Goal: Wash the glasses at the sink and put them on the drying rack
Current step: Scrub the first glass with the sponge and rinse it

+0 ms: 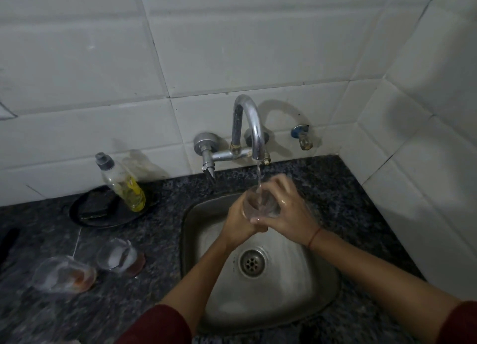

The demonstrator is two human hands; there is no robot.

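A clear glass (pixel 260 206) is held under the running tap (pixel 251 126), above the steel sink (pixel 317 287). Water streams into it. My left hand (pixel 238 221) grips the glass from the left and below. My right hand (pixel 286 206) wraps around its right side, fingers over the rim. Two more glasses lie on the dark counter to the left: one (pixel 117 257) nearer the sink with foam inside, another (pixel 64 276) further left with reddish residue. No drying rack is visible.
A dish soap bottle (pixel 124 185) stands on a round dark tray (pixel 85 219) holding a sponge, at the back left. A tap valve (pixel 206 147) and a small wall spigot (pixel 302 137) stick out of the white tiled wall. The wall corner closes the right side.
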